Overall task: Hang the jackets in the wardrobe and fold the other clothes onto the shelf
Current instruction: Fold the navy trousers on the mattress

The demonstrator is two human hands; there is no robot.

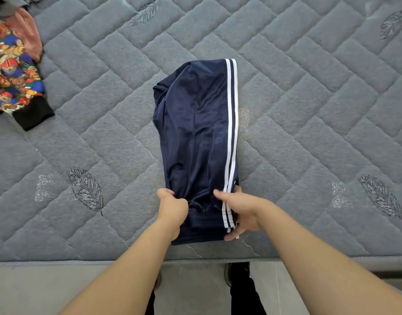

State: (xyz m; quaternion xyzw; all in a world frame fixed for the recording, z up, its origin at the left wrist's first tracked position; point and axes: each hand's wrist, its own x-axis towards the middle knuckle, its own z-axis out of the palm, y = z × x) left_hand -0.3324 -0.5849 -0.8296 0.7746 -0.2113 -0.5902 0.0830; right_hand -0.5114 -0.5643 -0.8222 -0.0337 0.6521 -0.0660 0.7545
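The clothes pile [13, 64] is cut by the left edge — the right hand [240, 212] fingers hide under navy trousers [195, 133].

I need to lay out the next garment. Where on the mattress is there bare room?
Right of the navy pants, the mattress lies bare. Left is bare up to the printed top and pink garment crowding the far-left corner.

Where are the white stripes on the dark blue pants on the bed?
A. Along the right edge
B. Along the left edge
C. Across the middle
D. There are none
A: two white stripes run down the right edge of the folded navy pants, ending by the right hand, while the left hand grips the plain side.
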